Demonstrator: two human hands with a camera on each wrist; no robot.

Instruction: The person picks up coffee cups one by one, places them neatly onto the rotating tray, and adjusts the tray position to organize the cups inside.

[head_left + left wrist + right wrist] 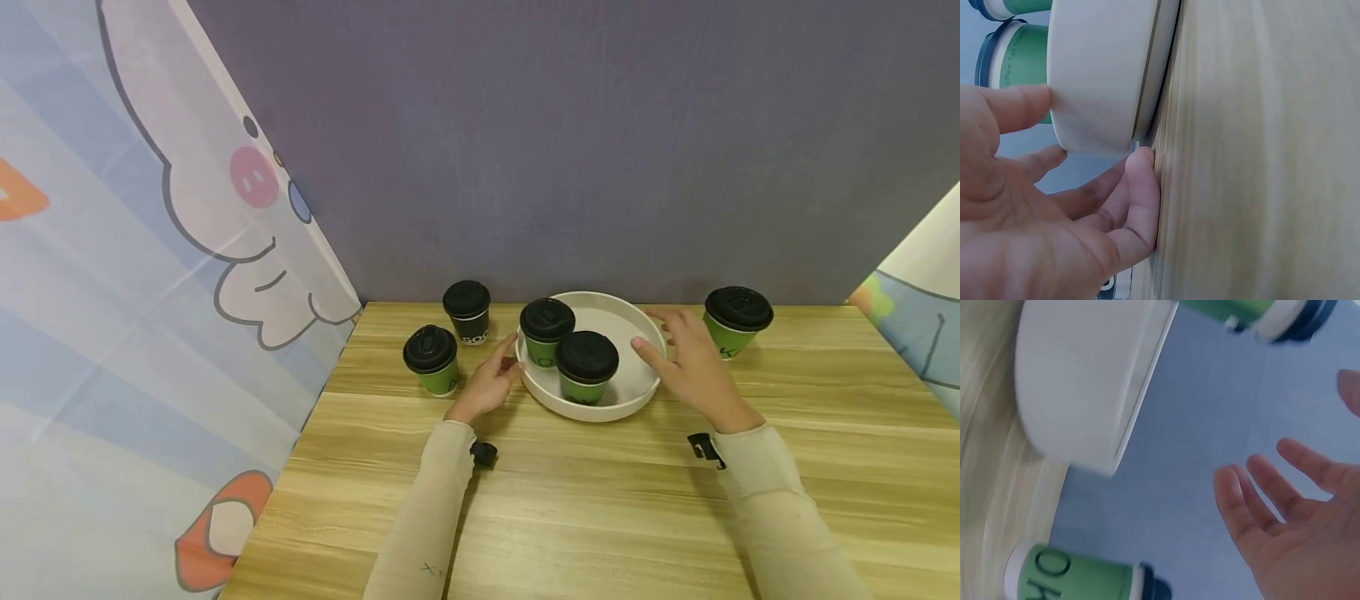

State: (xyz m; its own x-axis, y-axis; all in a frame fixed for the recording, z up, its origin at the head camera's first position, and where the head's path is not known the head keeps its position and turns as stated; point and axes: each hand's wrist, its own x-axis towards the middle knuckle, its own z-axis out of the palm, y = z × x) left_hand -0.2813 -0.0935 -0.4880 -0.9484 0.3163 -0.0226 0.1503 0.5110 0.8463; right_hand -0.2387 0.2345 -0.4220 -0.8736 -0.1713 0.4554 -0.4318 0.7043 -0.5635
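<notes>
A round white tray point(637, 367) holds two green paper cups with black lids, a rear one point(547, 323) and a front one point(587, 362). At the tray's left side is my left hand point(486, 390), thumb tip right at the rim. In the left wrist view, its other fingertips point(1141, 159) lie along the outer wall near the tabletop. My right hand point(693, 367) hovers over the tray's right rim, fingers spread and nothing in them. The right wrist view shows a gap between those fingers point(1232, 487) and the tray wall point(1085, 381).
Left of the tray stand a lidded black cup point(468, 312) and a green cup point(431, 360). Another green cup point(737, 321) is behind my right hand. A grey panel point(600, 150) rises along the back of the wooden table point(600, 517); a printed cartoon sheet point(150, 333) hangs at left.
</notes>
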